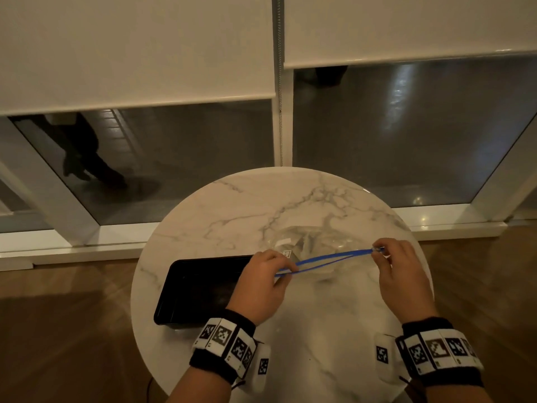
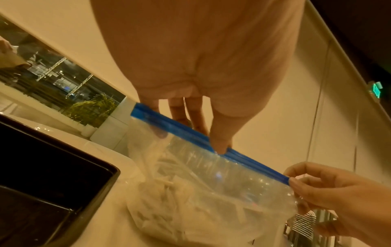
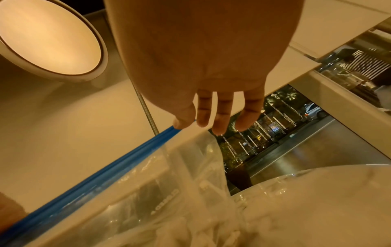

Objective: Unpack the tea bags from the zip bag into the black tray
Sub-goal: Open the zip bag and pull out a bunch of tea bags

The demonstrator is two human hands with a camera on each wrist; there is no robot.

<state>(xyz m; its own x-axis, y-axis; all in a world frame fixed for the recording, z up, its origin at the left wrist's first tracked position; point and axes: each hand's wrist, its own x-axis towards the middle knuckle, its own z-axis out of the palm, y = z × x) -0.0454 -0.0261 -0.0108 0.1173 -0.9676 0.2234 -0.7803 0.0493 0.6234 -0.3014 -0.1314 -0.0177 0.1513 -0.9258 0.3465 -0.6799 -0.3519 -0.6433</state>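
A clear zip bag with a blue zip strip stands on the round marble table, lifted at its top. Pale tea bags fill its lower part. My left hand pinches the left end of the strip, and my right hand pinches the right end. Between my hands the two blue lips run slightly apart. The black tray lies to the left of the bag, partly under my left hand; nothing shows inside it. In the left wrist view my thumb presses the strip.
The table is small, and its far rim sits close to a low window with white blinds. Wooden floor surrounds it. Bare marble lies in front of the bag. A round white lamp shows in the right wrist view.
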